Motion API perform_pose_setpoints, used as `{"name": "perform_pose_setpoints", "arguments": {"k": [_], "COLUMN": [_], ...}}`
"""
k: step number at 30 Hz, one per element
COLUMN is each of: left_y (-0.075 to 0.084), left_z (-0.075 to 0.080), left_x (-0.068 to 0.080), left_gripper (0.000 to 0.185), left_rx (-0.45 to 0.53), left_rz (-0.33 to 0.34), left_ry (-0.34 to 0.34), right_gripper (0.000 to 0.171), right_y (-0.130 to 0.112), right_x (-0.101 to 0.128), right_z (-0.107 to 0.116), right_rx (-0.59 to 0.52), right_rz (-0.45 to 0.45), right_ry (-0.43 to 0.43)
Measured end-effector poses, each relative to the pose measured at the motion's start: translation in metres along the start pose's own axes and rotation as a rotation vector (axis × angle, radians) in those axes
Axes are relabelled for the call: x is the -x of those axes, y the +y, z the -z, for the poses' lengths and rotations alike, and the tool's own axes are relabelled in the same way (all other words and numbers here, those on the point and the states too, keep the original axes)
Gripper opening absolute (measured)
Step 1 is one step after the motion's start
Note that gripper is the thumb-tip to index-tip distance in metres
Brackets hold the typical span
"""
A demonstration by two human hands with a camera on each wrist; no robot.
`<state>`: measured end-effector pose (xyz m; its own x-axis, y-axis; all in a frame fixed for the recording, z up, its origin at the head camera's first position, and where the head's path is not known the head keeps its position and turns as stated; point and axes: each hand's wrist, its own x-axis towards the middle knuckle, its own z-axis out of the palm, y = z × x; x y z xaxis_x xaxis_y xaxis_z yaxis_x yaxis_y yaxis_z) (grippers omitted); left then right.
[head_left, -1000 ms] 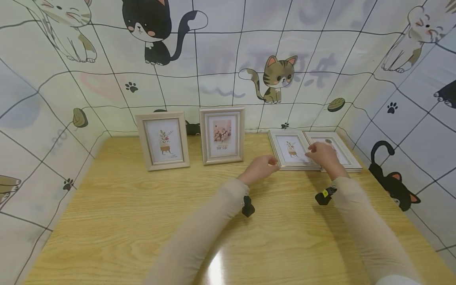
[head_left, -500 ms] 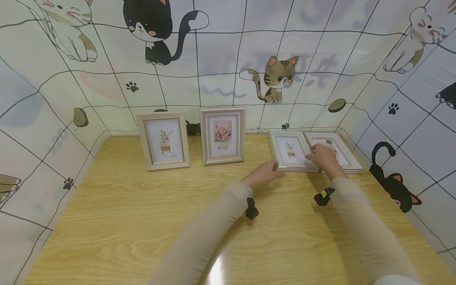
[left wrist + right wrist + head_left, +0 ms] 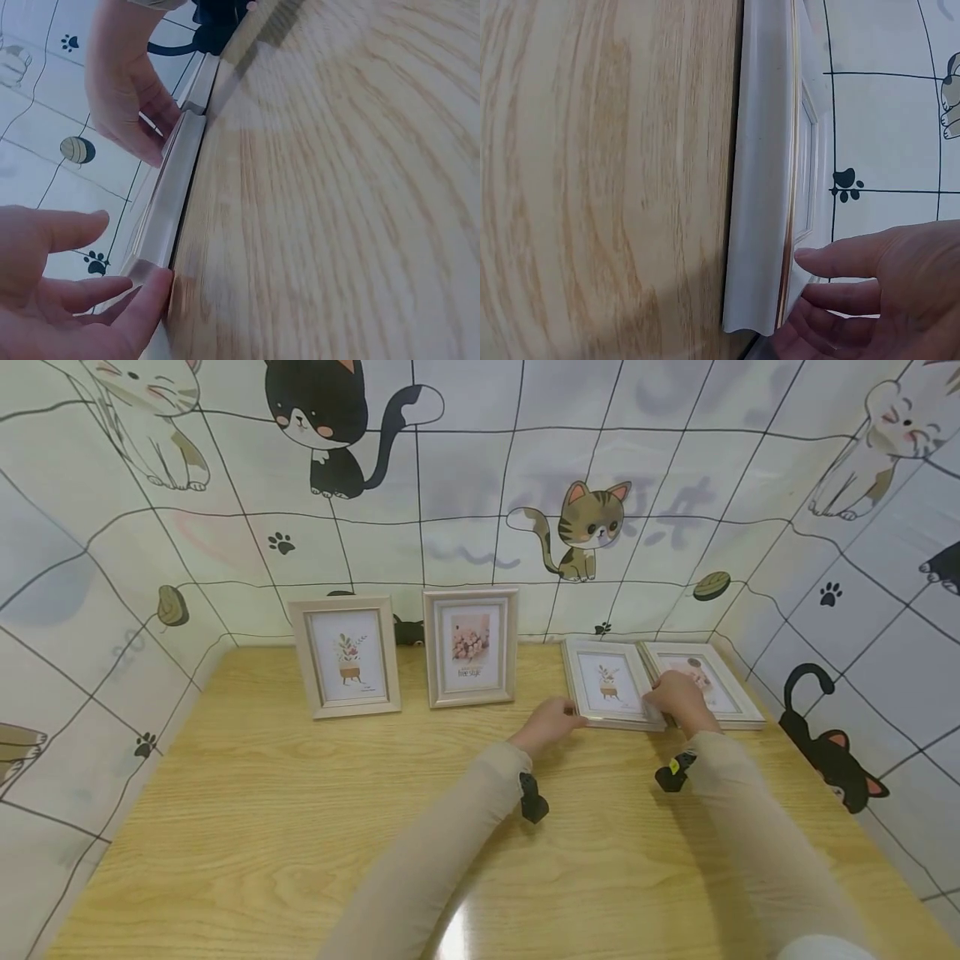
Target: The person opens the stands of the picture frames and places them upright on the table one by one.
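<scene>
Right wrist — frame (image 3: pixel 761 187) mostly edge-on

Your left hand (image 3: pixel 551 723) and right hand (image 3: pixel 675 697) touch the flat frame (image 3: pixel 609 683) at the table's (image 3: pixel 262 827) two o'clock.

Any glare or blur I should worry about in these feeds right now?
Head view: a bright glare patch on the table near the bottom edge, wide-angle bending of the wall grid, hands sharp. Left wrist view: the frame edge looks soft. Right wrist view: clear, evenly lit.
</scene>
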<state>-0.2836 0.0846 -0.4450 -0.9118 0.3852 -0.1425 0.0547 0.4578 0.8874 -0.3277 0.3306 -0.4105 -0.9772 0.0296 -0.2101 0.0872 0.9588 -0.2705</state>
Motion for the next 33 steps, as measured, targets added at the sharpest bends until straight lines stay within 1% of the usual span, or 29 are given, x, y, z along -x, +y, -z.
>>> {"name": "perform_pose_setpoints", "arguments": {"k": [3, 5, 8, 10, 12, 15, 19, 23, 28, 31, 33], "left_y": [0.001, 0.001, 0.000, 0.000, -0.001, -0.001, -0.002, -0.002, 0.000, 0.001, 0.001], "left_z": [0.003, 0.004, 0.003, 0.002, 0.000, -0.004, -0.009, -0.011, -0.009, -0.008, -0.008], "left_x": [0.000, 0.000, 0.000, 0.000, -0.001, -0.002, -0.005, -0.007, -0.004, -0.002, 0.000], "left_gripper": [0.020, 0.020, 0.020, 0.020, 0.022, 0.024, 0.023, 0.020, 0.021, 0.026, 0.033], "left_rx": [0.037, 0.092, 0.177, 0.195, 0.188, 0.148, 0.075, 0.044, 0.110, 0.149, 0.177], "left_rz": [0.019, 0.042, 0.067, 0.076, 0.086, 0.108, 0.122, 0.134, 0.141, 0.145, 0.149], "left_ry": [0.023, 0.036, 0.048, 0.054, 0.060, 0.084, 0.143, 0.183, 0.176, 0.178, 0.178], "right_gripper": [0.022, 0.016, 0.026, 0.025, 0.026, 0.028, 0.033, 0.036, 0.036, 0.035, 0.036], "right_y": [-0.002, -0.002, -0.002, -0.002, -0.002, -0.003, -0.004, -0.004, -0.003, -0.001, 0.001], "right_x": [0.000, 0.000, 0.002, 0.002, 0.003, 0.004, 0.007, 0.008, 0.009, 0.008, 0.007], "right_z": [0.000, 0.000, 0.000, 0.000, 0.000, 0.000, 0.001, 0.002, 0.001, -0.001, -0.002], "right_rx": [-0.005, -0.005, 0.000, -0.011, -0.026, -0.049, -0.066, -0.121, -0.201, -0.221, -0.245], "right_rz": [-0.003, -0.004, 0.004, -0.008, -0.013, -0.028, -0.026, -0.016, -0.019, -0.027, -0.034], "right_ry": [0.000, -0.004, 0.004, -0.010, -0.010, -0.012, -0.004, -0.016, -0.038, -0.041, -0.053]}}
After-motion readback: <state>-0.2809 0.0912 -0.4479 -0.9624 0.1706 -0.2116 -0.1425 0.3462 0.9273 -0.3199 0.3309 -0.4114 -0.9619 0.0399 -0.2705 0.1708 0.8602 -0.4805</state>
